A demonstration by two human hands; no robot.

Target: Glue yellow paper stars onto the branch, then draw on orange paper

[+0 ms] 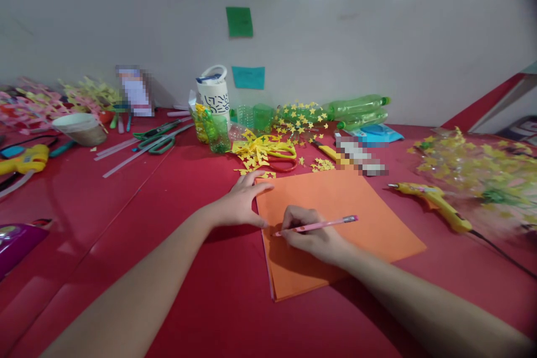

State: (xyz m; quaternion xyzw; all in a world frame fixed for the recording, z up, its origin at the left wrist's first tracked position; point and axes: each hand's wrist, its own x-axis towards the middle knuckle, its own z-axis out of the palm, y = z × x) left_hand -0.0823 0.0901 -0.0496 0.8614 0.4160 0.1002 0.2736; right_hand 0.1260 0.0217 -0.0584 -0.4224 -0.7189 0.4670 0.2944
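Note:
A stack of orange paper [369, 218] lies on the red table [188, 302] in front of me. My right hand [312, 233] is closed around a pink pencil [319, 225], its tip at the sheet near the left edge and its eraser end pointing right. My left hand [241, 201] rests at the paper's upper left edge, fingers spread, thumb touching the left side. Just beyond the paper are yellow star cutouts [322, 165], yellow paper scraps [254, 151] and scissors with yellow and red handles [283, 163].
A yellow glue gun [436, 201] with a cord lies right of the paper, another [27, 161] at far left. Green bottles [361, 109], a white tumbler [213, 98], green scissors [161, 142] and a paper cup [81, 128] stand or lie toward the wall.

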